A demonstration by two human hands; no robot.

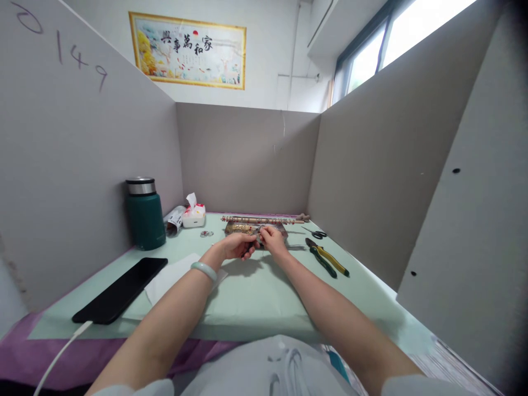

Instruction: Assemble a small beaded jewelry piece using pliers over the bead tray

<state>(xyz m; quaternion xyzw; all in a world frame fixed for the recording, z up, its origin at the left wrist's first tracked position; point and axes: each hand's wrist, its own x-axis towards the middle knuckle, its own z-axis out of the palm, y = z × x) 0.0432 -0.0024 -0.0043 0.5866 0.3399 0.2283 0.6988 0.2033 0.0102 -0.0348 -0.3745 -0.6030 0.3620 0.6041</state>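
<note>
My left hand (pixel 240 246) and my right hand (pixel 272 240) meet over the middle of the table, fingertips almost touching. Both are closed in a pinch around something too small to make out. A pale green bangle (pixel 203 269) circles my left wrist. Just behind the fingers lies a low tray or box (pixel 233 227) with gold-coloured bits in it, partly hidden by my hands. Along its far side runs a thin rod (pixel 256 220) strung with small reddish and pale pieces. Thin metal tools (pixel 297 247) lie to the right of my right hand.
Yellow-and-green pliers (pixel 328 258) and black scissors (pixel 317 234) lie on the right. On the left are a black phone (pixel 121 289) with its cable, white paper (pixel 165 280), a green flask (pixel 145 217), tissues (pixel 193 214) and small rings (pixel 206 234). Grey partitions (pixel 247 159) enclose three sides.
</note>
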